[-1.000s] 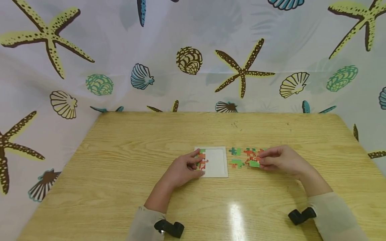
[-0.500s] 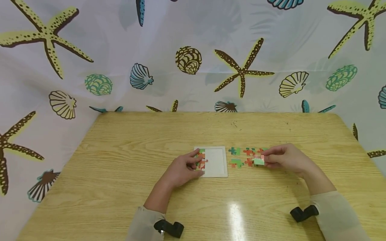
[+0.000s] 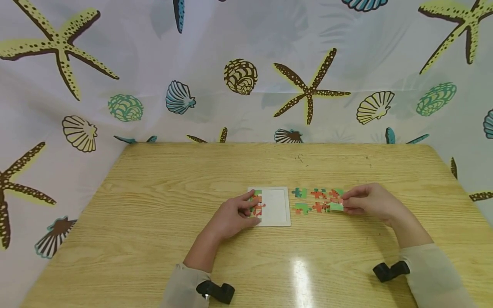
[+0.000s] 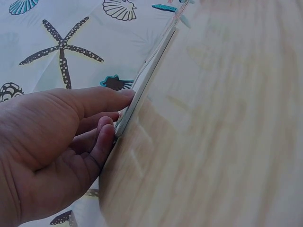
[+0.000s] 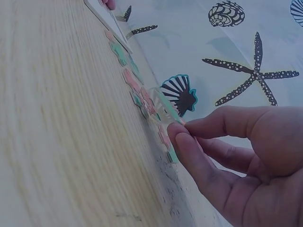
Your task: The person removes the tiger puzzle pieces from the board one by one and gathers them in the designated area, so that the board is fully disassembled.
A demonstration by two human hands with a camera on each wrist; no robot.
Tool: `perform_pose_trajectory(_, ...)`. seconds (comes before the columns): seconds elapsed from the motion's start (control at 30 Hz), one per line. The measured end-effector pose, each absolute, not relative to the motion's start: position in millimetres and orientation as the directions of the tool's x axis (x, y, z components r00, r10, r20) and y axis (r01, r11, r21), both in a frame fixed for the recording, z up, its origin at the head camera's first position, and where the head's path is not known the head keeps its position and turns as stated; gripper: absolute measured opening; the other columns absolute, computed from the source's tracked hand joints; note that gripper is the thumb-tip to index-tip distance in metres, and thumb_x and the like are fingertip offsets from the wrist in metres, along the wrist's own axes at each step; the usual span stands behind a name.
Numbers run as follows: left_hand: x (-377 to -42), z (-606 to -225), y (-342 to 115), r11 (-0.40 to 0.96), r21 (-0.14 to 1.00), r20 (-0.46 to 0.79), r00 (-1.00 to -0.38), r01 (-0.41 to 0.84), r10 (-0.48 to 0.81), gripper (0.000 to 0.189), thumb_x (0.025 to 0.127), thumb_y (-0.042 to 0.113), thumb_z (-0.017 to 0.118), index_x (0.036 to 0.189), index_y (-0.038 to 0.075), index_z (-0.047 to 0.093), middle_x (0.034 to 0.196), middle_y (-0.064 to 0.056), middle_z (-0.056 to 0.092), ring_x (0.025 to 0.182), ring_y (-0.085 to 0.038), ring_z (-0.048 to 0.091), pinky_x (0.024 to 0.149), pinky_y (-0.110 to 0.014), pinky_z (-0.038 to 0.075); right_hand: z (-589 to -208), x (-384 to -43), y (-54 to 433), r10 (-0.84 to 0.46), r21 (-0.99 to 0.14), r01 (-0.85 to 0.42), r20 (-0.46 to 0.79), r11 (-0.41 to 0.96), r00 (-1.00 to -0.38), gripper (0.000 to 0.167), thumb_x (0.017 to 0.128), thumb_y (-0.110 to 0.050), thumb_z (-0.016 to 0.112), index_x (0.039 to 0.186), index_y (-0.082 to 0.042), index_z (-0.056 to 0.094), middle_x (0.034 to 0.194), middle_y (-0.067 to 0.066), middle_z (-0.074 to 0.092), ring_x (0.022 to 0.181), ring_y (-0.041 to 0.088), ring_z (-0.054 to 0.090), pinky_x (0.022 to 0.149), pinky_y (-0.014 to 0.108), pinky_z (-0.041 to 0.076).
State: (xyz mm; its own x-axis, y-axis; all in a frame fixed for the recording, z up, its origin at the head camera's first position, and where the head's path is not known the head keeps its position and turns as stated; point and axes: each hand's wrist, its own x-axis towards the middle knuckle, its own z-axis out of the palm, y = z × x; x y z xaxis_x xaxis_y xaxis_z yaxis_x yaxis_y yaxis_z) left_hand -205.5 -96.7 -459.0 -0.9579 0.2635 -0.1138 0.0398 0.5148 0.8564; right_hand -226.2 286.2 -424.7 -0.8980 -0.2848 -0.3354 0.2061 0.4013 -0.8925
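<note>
One small, flat puzzle piece with green and red on it [image 3: 336, 206] is tipped up at the right end of some loose green, red and orange puzzle pieces [image 3: 318, 193]. The person's right hand [image 3: 373, 203] pinches its edge with thumb and finger. We think the step in hand is setting this piece in its row or picking it out. It is blurry in the right wrist view, so we can't be sure if its low edge touches the yellow-brown wooden table [image 3: 154, 256]. If it is to stay here, the next move calls for letting it down flat; if it is to be fitted, it calls for a careful carry left and a turn to match the knobs.

We see that the piece is thin, and its green part looks pale. The others lie close by in two short rows, with bumps and notches on their sides.

Left of them is a square white puzzle tray [image 3: 275, 209]. A strip of coloured pieces [image 3: 259, 211] fills its left side, and the rest is bare. The left hand [image 3: 231, 218] holds that side between thumb and fingers. Behind hangs a white cloth with sea stars and shells [image 3: 146, 51].
</note>
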Motion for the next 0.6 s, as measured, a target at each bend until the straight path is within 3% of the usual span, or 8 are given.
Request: perform_pose_trajectory(0.6, -205, -459, -96, 0.514, 0.856, -0.106, -0.959, 0.046, 0.263, 0.050, 0.087, 0.004, 0.083, 0.135, 0.001, 0.068, 0.162, -0.004, 0.045, 0.081, -0.013, 0.053, 0.074, -0.028, 0.048, -428, -229, 300, -0.262, -0.870, 0.235, -0.371, 0.433, -0.891, 0.032, 0.103, -0.003, 0.061, 0.128, 0.018, 0.061, 0.104, 0.008, 0.074, 0.093, 0.014, 0.073, 0.083, 0.032, 0.061)
